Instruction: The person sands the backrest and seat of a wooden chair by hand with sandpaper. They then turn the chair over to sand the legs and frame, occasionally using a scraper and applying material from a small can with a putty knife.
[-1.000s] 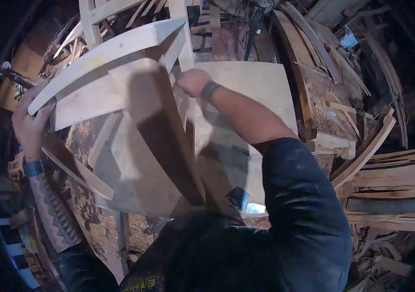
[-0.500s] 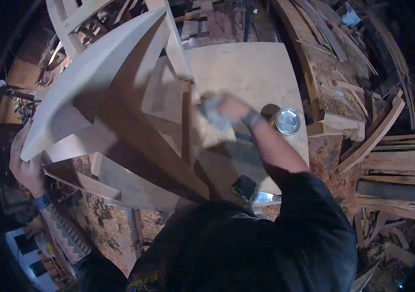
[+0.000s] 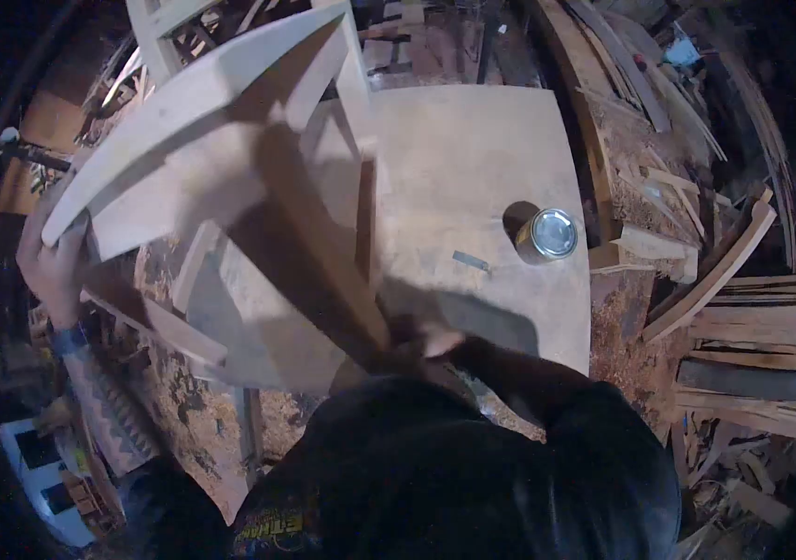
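A pale wooden chair frame (image 3: 202, 84) lies tipped on its side on the plywood tabletop (image 3: 473, 140). My left hand (image 3: 57, 252) is closed around the tip of its curved outer piece, thumb on the near side and fingers partly hidden behind the wood. Close to my body, my right hand (image 3: 431, 342) is closed at the lower end of the frame's long leg (image 3: 314, 247); shadow and slight blur cover its fingers. Right of the frame, a closed metal tin (image 3: 552, 235) stands on the tabletop. A small flat grey strip (image 3: 471, 260) lies to its left.
Wood offcuts and long planks (image 3: 622, 75) are heaped along the right. A curved wooden piece (image 3: 720, 271) leans there beside stacked boards (image 3: 762, 322). Sawdust (image 3: 622, 317) covers the floor around the tabletop. More timber lies behind the frame.
My right hand has left the tabletop beside the frame, where it held a greyish thing, and come down to the leg's near end. The frame has turned slightly, my left hand still on it.
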A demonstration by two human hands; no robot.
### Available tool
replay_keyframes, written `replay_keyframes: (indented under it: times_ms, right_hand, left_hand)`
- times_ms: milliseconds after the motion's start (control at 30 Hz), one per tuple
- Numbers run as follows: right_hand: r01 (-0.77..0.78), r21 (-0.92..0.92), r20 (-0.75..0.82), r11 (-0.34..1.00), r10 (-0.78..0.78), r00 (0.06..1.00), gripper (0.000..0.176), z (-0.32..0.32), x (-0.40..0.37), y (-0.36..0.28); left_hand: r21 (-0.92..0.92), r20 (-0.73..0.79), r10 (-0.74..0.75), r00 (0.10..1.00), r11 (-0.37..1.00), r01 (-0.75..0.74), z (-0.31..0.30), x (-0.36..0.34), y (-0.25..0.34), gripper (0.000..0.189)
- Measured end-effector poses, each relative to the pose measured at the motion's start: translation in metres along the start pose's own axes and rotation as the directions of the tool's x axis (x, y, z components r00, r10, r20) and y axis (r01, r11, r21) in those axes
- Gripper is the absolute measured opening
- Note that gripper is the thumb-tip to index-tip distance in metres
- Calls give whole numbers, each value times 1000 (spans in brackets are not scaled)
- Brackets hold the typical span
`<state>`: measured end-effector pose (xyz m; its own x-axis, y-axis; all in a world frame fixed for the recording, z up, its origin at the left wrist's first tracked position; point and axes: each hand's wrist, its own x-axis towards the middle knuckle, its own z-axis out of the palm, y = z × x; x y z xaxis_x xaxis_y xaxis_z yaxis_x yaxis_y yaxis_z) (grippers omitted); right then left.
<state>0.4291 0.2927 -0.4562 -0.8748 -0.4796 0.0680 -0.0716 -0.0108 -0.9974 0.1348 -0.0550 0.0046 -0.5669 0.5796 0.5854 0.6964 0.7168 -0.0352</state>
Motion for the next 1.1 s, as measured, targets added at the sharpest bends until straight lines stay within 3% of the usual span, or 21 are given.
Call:
replay_keyframes:
  times_ms: [33,100,167,200,233,300,400,467,533,600,667,700,733,800,867,900,933,1000,1033,1067,1100]
  right_hand:
    - [28,-93,20,995,-26,999,36,-1,4,6]
    - [-306,48,75,951,302,950,54,18,17,75]
    - [-403,282,180,871,364,914,65,18,21,57]
    - [-351,461,232,815,271,934,64,8,8,-6]
    - [-284,344,319,895,174,932,67,-5,13,-17]
    - [-49,156,476,987,-31,879,73,-31,24,-37]
    - [-59,356,238,933,-30,971,74,-30,21,-100]
    - [-60,377,17,924,58,998,74,-8,9,-94]
    - [-72,314,-132,947,118,984,74,1,0,-95]
    - [-110,162,-214,981,144,966,73,1,-6,-116]
    - [-115,119,-294,986,146,945,70,4,-6,-144]
    - [-118,94,-337,989,143,931,69,6,-6,-155]
    - [-119,328,-349,937,237,907,58,16,-6,-161]
    - [-66,322,-495,944,227,839,54,29,-5,-186]
    - [-6,193,-634,981,129,762,48,40,-3,-203]
    - [-69,179,-641,981,169,749,40,43,-7,-201]
    - [-132,171,-650,976,212,730,33,48,-14,-191]
    - [-94,156,-730,983,179,659,19,63,-15,-166]
    - [-77,145,-767,986,161,621,22,69,-12,-163]
    - [44,248,-786,968,174,593,25,75,-1,-172]
    - [-19,222,-809,975,195,555,24,76,-2,-155]
  left_hand:
    - [-47,-3,-33,999,998,33,1,0,-1,40]
    - [-137,-19,-111,994,985,107,5,0,-1,40]
    - [-45,-31,-60,998,997,58,8,3,-1,40]
    - [8,-37,-33,999,999,33,8,7,1,40]
    - [-90,-55,12,998,996,-17,9,11,11,41]
    - [69,-76,-167,983,983,172,12,12,26,41]
    - [-109,-48,-142,989,985,136,23,28,16,38]
    - [127,-77,146,986,983,-136,24,35,4,38]
    - [137,-88,174,981,977,-161,23,37,1,38]
    - [-96,-95,-57,994,994,47,27,41,23,40]
    - [-8,-94,-110,990,994,109,28,41,13,41]
    - [32,-98,-136,986,990,140,30,43,9,42]
    - [29,-106,-93,990,995,97,31,44,7,42]
    - [24,-118,-1,993,1000,4,33,47,5,43]
    - [-43,-80,-119,990,992,116,32,50,18,41]
    - [-75,-53,-176,983,982,171,32,49,23,41]
    - [-93,-62,-141,988,986,135,35,50,21,40]
    - [-130,-87,-69,994,990,58,40,52,13,40]
    - [-114,-93,-38,995,993,27,39,54,15,39]
    - [-95,-101,-9,995,995,0,38,55,18,39]
    - [-75,-105,19,994,997,-27,35,55,22,38]
